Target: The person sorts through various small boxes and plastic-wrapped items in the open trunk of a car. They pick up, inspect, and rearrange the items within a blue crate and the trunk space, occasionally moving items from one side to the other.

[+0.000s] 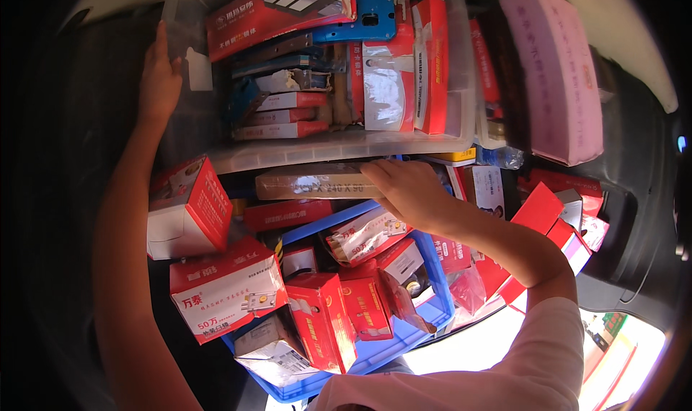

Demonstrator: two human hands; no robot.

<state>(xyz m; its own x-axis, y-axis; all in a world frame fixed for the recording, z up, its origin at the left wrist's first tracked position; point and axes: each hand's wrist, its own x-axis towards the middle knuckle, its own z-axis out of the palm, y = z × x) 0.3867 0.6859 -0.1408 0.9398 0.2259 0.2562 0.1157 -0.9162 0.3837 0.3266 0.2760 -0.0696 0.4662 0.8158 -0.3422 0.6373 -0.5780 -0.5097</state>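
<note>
A clear plastic bin [317, 150] stands at the far side, packed with red-and-white boxes and flat blue metal parts [364, 16]. My left hand [157, 83] lies along the bin's left wall, fingers stretched and thumb apart. Just in front of the bin is a long, narrow brown cardboard box [306, 183] wrapped in clear tape. My right hand [411, 191] grips its right end, the fingers bent over the top; part of the grasp is hidden. Nearer me, a blue plastic crate [382, 350] holds several red-and-white boxes.
A white-and-red box [227, 295] overlaps the crate's left edge, and another box [191, 209] stands behind it. A tall pink box [553, 76] is right of the bin. Red boxes [537, 213] lean at the right. Dark vehicle trim [634, 180] curves around the load.
</note>
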